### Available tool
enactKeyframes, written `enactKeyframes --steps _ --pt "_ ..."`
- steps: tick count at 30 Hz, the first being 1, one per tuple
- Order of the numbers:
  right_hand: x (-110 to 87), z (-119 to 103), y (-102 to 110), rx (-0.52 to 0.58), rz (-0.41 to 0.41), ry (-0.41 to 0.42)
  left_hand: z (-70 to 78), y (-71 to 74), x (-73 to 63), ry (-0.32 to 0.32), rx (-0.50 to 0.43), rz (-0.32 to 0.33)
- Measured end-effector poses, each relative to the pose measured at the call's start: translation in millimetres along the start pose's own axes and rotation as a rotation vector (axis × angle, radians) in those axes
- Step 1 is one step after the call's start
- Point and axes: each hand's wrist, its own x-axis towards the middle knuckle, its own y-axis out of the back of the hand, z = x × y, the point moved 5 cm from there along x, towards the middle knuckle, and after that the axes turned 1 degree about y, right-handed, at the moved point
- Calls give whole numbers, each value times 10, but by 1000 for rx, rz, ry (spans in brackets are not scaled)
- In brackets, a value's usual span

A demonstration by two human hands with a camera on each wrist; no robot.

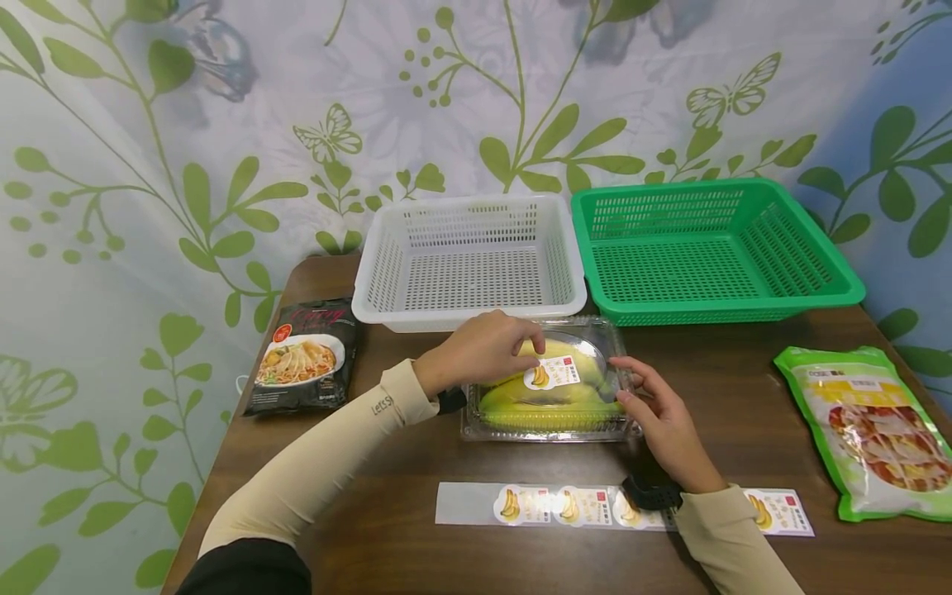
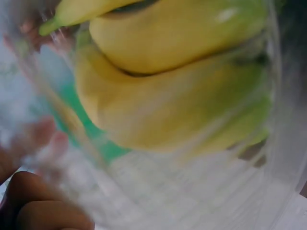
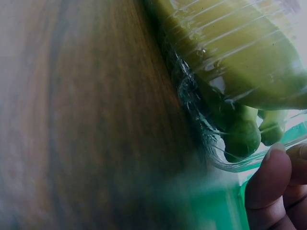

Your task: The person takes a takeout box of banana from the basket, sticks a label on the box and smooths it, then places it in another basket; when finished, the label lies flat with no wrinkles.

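A clear plastic clamshell box (image 1: 546, 430) of yellow-green bananas (image 2: 144, 110) sits on the table, lid down. Over its lid, my left hand (image 1: 487, 354) pinches the upper left edge of a white banana sticker (image 1: 554, 373) between thumb and forefinger. Whether the whole sticker lies flat on the lid cannot be seen. At the box's right side, my right hand (image 1: 662, 421) holds the rim, thumb and fingers spread along it. The right wrist view shows the thumb (image 3: 271, 179) at the rim's corner, beside the green banana tips (image 3: 242, 136).
A strip of banana stickers (image 1: 468, 504) lies in front, partly beneath my right wrist. Behind the box stand a white basket (image 1: 468, 316) and a green basket (image 1: 729, 310). A black noodle packet (image 1: 305, 355) lies left, a green-and-white food bag (image 1: 870, 430) right.
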Motion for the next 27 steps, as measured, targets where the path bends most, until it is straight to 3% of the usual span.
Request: enactKeyframes --steps 8,15,21,27 --pt "5 -9 -4 -2 -4 3 -12 54 -85 -21 8 38" --pt "15 -17 -4 -11 -7 4 -87 125 -273 -15 -16 106" --pt "11 -12 -2 -25 -3 8 -183 139 -501 16 -131 216" --pt "-6 -24 2 -46 -3 15 -252 98 -753 32 -170 367"
